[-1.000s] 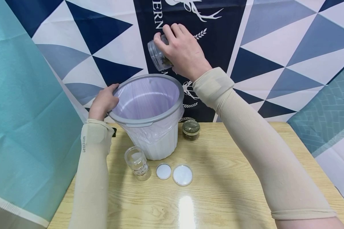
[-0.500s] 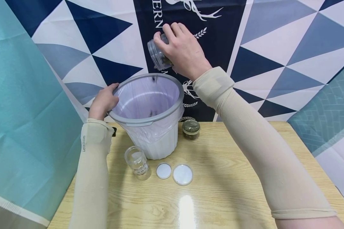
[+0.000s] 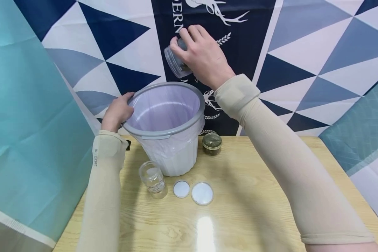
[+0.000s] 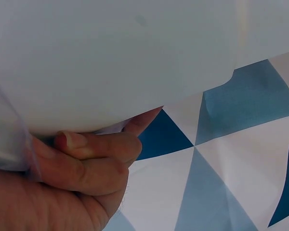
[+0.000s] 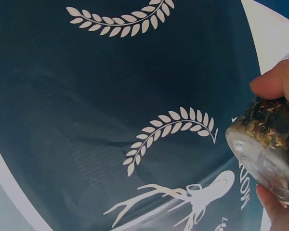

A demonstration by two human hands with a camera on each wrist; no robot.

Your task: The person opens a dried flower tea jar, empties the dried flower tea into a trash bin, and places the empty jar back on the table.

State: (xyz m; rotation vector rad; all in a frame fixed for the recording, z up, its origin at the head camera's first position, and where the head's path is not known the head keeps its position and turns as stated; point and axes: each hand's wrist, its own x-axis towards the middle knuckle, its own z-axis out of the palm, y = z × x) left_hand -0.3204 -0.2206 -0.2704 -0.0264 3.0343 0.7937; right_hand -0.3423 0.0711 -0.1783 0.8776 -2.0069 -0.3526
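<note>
Near the far edge of the wooden table (image 3: 163, 224), left of its middle, stands a white bin (image 3: 176, 162) with a grey rim (image 3: 159, 133) and a thin transparent liner (image 3: 163, 108). Your left hand (image 3: 117, 111) grips the rim at its left side; the left wrist view shows its fingers curled against the bin's pale wall. Your right hand (image 3: 203, 56) holds a transparent jar (image 3: 174, 62) above the far part of the bin, thumb and fingers closed around it. You have this jar tilted, its mouth directed left and downward; dark contents with yellowish flakes are visible inside in the right wrist view. On the near side of the bin, note a second transparent jar (image 3: 153, 178), upright, and, to its right, a small white lid (image 3: 181, 189) beside a larger lid (image 3: 202, 193). Right of the bin stands a dark lidded jar (image 3: 212, 142). A patterned cloth (image 3: 302, 52) hangs behind.
</note>
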